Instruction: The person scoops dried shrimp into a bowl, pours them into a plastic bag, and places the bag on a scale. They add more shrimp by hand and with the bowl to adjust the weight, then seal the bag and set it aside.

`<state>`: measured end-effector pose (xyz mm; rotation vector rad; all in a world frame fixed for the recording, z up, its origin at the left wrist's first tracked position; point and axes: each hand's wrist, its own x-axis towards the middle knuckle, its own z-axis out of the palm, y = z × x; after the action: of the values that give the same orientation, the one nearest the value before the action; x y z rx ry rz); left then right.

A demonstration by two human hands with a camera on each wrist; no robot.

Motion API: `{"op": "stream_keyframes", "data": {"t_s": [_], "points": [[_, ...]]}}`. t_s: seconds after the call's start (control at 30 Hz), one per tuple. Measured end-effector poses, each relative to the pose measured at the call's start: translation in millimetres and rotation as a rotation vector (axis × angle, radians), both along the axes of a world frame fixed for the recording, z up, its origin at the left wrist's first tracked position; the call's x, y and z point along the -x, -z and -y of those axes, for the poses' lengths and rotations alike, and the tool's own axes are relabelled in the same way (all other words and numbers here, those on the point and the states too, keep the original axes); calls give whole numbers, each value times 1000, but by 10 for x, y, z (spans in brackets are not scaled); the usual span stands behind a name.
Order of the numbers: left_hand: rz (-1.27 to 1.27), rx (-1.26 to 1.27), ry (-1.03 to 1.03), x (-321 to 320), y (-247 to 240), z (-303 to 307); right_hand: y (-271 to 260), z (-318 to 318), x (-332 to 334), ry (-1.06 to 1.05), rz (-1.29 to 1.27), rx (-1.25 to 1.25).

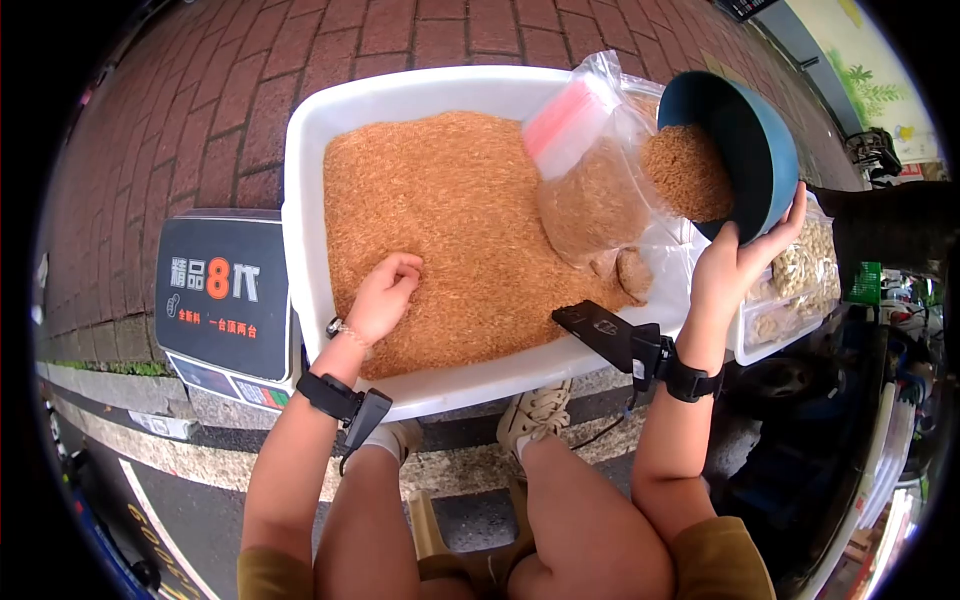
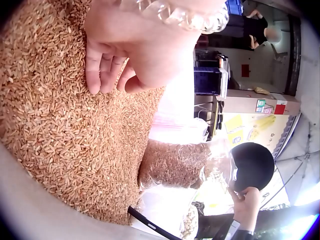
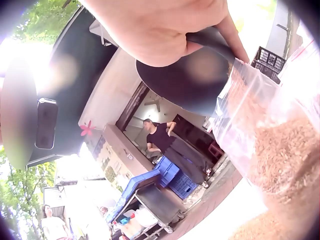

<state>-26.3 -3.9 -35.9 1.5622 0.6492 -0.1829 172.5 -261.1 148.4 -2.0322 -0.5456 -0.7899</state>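
A white plastic tub (image 1: 303,190) is filled with loose brown husked grain (image 1: 440,210). My right hand (image 1: 737,262) grips the rim of a dark teal bowl (image 1: 778,150), tilted toward a clear plastic bag (image 1: 597,205) partly filled with grain. More grain (image 1: 690,172) lies at the bowl's lower lip, by the bag's mouth. In the right wrist view, the bag (image 3: 237,97) meets the bowl's edge. Low over the grain at the tub's near left, my left hand (image 1: 384,298) has loosely bent fingers and holds nothing; its fingertips are close to the surface in the left wrist view.
A scale (image 1: 225,270) with a dark top stands against the tub's left side. On the right is a white tray (image 1: 742,335) with bagged pale pieces. Red-pink-striped plastic bags (image 1: 570,125) lie behind the grain bag. A person (image 3: 167,137) stands beyond blue crates (image 3: 182,185).
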Motion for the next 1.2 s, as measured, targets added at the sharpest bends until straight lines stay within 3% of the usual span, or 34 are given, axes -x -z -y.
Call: {"op": "stream_keyframes", "data": {"t_s": [0.3,0.4,0.47,0.5,0.53,0.6,0.67,0.73,0.9,0.93,1.0,1.03,1.1,1.13,1.2], "points": [[-8,-8,10,-6,-9,-4,-101,-70,52,-1,36,-2],[5,-3,-17,-8,-43,9,-137,-84,98,-35,-76,-206],[39,53,-79,-7,-70,-6,-185,-119,214,-45,-512,-654],[72,110,-140,-12,-102,-11,-165,-138,252,-141,-595,-785],[73,109,-138,-15,-143,-14,-173,-153,309,-140,-594,-786],[84,286,-400,-7,-269,-10,-181,-255,475,-440,-973,-956],[81,314,-385,37,-443,-9,-41,-418,637,-472,-1112,-895],[188,610,-546,75,-577,6,103,-631,798,-558,-1365,-851],[223,562,-589,71,-694,22,847,-845,1007,-620,-1855,-686],[224,560,-587,70,-650,43,870,-803,1046,-621,-1853,-689],[172,407,-629,83,-570,116,867,-701,1100,-593,-1396,-420],[171,407,-629,94,-624,159,708,-601,1017,-666,-1038,-115],[187,383,-550,110,-775,247,281,-435,889,-424,-338,323],[187,382,-550,118,-759,266,193,-365,782,-197,-101,456],[218,249,-543,129,-712,301,11,-207,548,43,35,571]]}}
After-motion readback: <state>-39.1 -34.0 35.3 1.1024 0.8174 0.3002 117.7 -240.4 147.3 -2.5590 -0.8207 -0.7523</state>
